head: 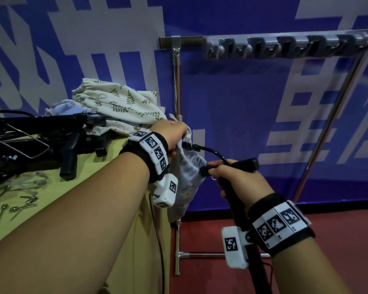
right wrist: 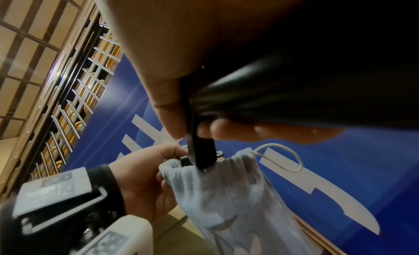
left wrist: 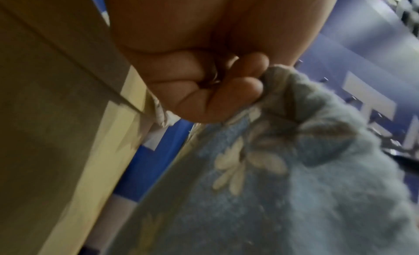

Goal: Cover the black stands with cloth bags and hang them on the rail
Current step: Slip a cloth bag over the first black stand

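Note:
My left hand (head: 177, 135) pinches the gathered rim of a pale blue cloth bag (head: 188, 179) with white flowers, which hangs beside the table's edge. In the left wrist view the curled fingers (left wrist: 247, 87) clamp that rim, and the bag (left wrist: 283, 187) fills the lower right. My right hand (head: 229, 177) grips a black stand (head: 239, 211) by its shaft. The stand's black head pokes into the bag's open mouth (right wrist: 217, 167). The bag's drawstring (right wrist: 285, 156) loops out loose. The rail (head: 285, 44) with grey hooks runs above at the right.
A yellow-green table (head: 106, 240) on the left carries more black stands (head: 51, 143), leaf-print cloth bags (head: 119, 102) and several small metal hooks (head: 19, 205). The rail's chrome uprights (head: 176, 85) stand on a red floor (head: 327, 240) before a blue banner.

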`<state>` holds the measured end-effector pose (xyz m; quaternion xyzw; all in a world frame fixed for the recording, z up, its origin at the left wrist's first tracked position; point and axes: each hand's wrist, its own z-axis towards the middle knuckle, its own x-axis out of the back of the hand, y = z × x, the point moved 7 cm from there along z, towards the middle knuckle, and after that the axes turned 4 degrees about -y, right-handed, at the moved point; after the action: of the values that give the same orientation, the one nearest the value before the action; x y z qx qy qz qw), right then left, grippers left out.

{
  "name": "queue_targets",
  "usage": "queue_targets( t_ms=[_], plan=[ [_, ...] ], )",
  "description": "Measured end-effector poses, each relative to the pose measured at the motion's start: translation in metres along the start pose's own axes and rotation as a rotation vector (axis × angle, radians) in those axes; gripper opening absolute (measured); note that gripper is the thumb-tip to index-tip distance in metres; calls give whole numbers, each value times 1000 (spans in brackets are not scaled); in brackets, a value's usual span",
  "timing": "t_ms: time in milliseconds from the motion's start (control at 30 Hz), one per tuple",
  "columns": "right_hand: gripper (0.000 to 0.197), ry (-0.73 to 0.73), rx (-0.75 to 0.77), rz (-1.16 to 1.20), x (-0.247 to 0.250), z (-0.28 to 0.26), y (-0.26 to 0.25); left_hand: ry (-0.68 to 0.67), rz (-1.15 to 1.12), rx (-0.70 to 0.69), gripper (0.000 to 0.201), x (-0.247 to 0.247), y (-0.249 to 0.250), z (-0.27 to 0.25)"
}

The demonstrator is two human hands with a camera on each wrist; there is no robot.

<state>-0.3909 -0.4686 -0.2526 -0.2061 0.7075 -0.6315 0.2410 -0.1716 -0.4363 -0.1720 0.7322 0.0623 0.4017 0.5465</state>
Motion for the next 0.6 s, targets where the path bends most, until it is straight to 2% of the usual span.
queue_targets(
  t_ms=[67, 167, 300, 467, 600],
  plan=[
    [12, -6, -8, -18, -2, 0, 3, 10, 115, -160, 28, -5, 10, -4],
    [12, -9, -2, -57, -7, 0, 4, -79, 288, -270, 32, -17, 16, -10],
    [12, -42, 23, -133, -16, -1, 1, -187, 395, -309, 21, -32, 17, -14],
    [15, -130, 58, -219, -32, -2, -1, -206, 443, -318, 35, -42, 13, -8],
    [12, 18, 21, -280, -17, 7, 8, -311, 432, -326, 32, -50, 13, -13]
  ],
)
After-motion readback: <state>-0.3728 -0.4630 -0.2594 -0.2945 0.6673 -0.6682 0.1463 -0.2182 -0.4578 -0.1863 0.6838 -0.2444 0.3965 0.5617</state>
